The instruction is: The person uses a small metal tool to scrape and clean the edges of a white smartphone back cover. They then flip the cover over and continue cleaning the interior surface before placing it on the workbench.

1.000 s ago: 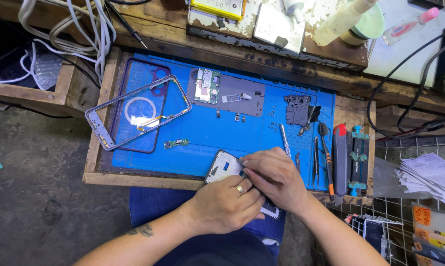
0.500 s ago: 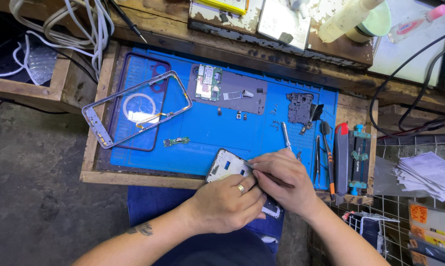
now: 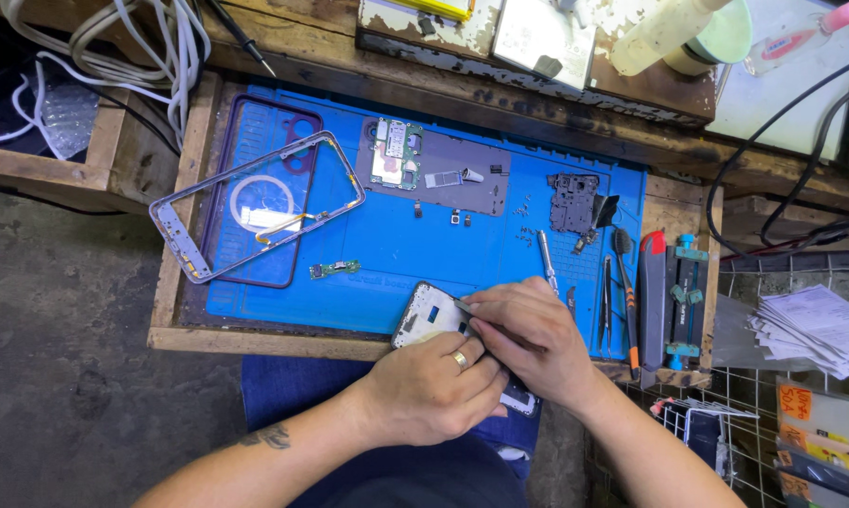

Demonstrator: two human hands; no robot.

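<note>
A phone screen assembly (image 3: pixel 431 318) is held over the near edge of the blue mat (image 3: pixel 499 235), its long axis running diagonally from upper left to lower right. It is gripped by the left hand (image 3: pixel 434 388); its edge is pinched by the right hand (image 3: pixel 530 336). Open mat is left beyond, toward the small circuit board (image 3: pixel 335 270).

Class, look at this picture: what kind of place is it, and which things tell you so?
Most likely a phone repair bench. A blue work mat holds a circuit board, an empty phone frame, and tweezers, while both hands work on an opened phone.
</note>
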